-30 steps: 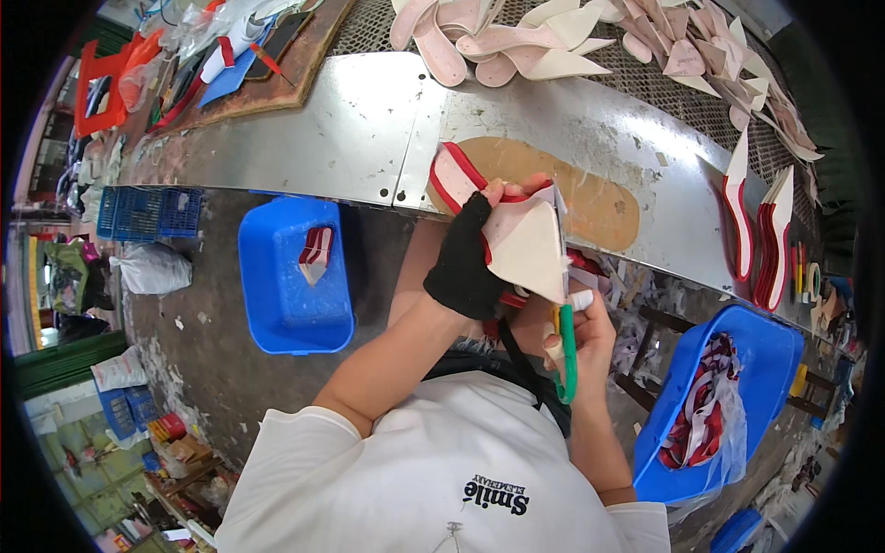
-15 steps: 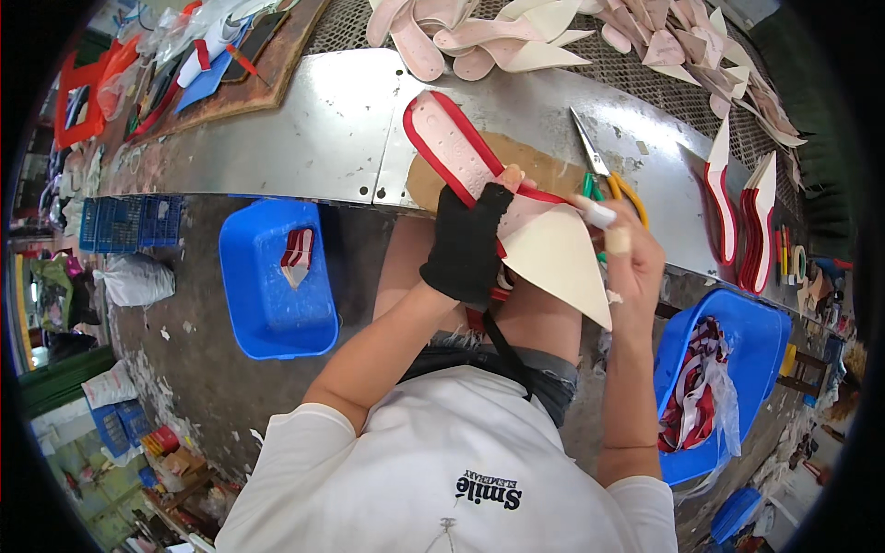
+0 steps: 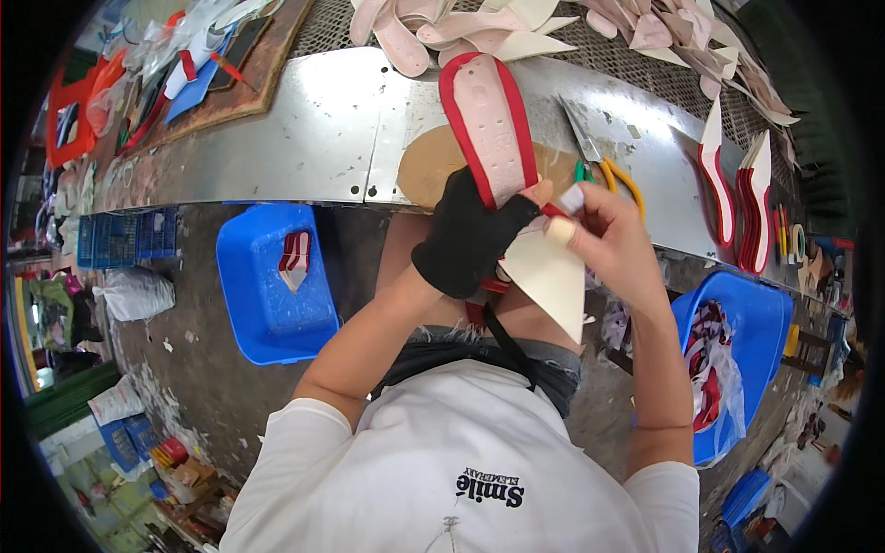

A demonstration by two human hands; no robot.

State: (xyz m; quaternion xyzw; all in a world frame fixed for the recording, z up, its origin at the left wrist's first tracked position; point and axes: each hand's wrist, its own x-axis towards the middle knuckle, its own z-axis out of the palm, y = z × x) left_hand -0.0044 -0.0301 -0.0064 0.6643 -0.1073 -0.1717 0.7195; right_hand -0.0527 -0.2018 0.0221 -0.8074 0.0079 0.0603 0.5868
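L hand (image 3: 475, 241), in a black fingerless fabric glove, is closed round the waist of a long pointed shoe insole with pale pink perforated face and red bound edge (image 3: 489, 129), toe end standing up over the metal-sheet workbench (image 3: 304, 138). R hand (image 3: 604, 235), bare w/ taped fingertips, is pinched shut on a small whitish bit at the insole's red edge (can't tell what it is), just above a cream triangular pointed sole piece (image 3: 553, 281) hanging below both hands.

Judgement: keep the L grip firm near the working spot so the edge doesn't flex, and work the R fingertips along the binding in short presses.

Scissors w/ green and yellow handles (image 3: 604, 170) lie on the bench just behind the R hand. Blue plastic bins (image 3: 267, 295) sit either side below. Lower part of the insole is hidden behind the glove; the join between insole and cream piece isn't visible.
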